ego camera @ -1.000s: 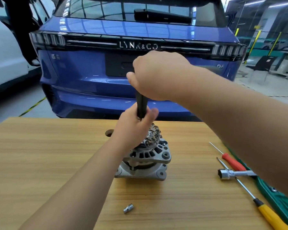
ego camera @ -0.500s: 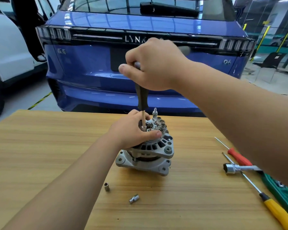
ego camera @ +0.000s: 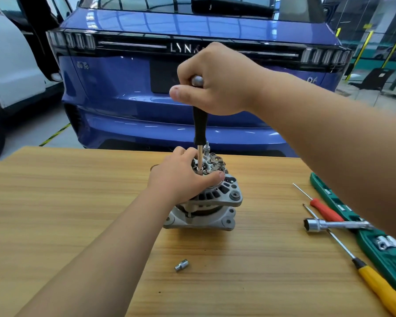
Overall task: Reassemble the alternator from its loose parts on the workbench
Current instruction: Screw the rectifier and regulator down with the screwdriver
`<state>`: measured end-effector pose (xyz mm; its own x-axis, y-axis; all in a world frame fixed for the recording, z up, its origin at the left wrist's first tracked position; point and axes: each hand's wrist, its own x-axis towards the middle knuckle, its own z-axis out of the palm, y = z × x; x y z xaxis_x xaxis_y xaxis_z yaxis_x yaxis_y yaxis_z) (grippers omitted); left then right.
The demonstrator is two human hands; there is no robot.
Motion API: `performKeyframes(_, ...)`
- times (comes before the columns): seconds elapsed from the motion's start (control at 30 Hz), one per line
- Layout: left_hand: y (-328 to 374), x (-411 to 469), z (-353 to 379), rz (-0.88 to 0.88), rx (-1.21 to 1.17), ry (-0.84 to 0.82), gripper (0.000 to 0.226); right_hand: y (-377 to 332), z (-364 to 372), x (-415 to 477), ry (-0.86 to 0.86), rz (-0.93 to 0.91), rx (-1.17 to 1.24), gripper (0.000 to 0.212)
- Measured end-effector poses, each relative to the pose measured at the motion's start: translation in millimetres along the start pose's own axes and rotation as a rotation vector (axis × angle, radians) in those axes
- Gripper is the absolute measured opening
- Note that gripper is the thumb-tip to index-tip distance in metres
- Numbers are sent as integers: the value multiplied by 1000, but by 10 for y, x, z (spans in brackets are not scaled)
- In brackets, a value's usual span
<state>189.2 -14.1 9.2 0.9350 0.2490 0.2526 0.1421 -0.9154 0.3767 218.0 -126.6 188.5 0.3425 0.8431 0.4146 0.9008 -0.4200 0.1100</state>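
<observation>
The alternator point(ego camera: 206, 202) stands upright on the worktop point(ego camera: 55, 202), directly under both hands, and its two housing halves are already joined. The right hand point(ego camera: 217, 83) has its fingers curled firmly round the top of the black-handled driver point(ego camera: 200, 124), which stands vertical with its tip on a fastener of the rear plate. The left hand point(ego camera: 181, 179) grips the top of the alternator, its fingers bent round it just beside the driver shaft.

I judge the task is well along: the body is together, and what remains is the rear fasteners and perhaps a cover, which I do not see.

A small socket point(ego camera: 181, 264) lies loose on the near side of the left fingers. To the right of the fingers, well apart, lie the red screwdriver point(ego camera: 325, 210), the yellow screwdriver point(ego camera: 380, 284), the socket wrench point(ego camera: 329, 224) and the green tool case point(ego camera: 375, 243). To their left the worktop gives wide room. Its far edge is near behind the fingers.
</observation>
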Motion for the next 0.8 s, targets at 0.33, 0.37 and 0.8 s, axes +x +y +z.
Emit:
performKeyframes(0.33, 94, -30, 53, -66, 83, 27, 94, -7, -14, -108, 54, -76, -136, 41)
performKeyframes(0.37, 88, -27, 27, -46, 67, 13, 93, -11, -12, -143, 58, -178, -56, 39)
performKeyframes(0.8, 133, -41, 46, -75, 79, 16, 96, -59, -2, -198, 114, -223, -62, 36)
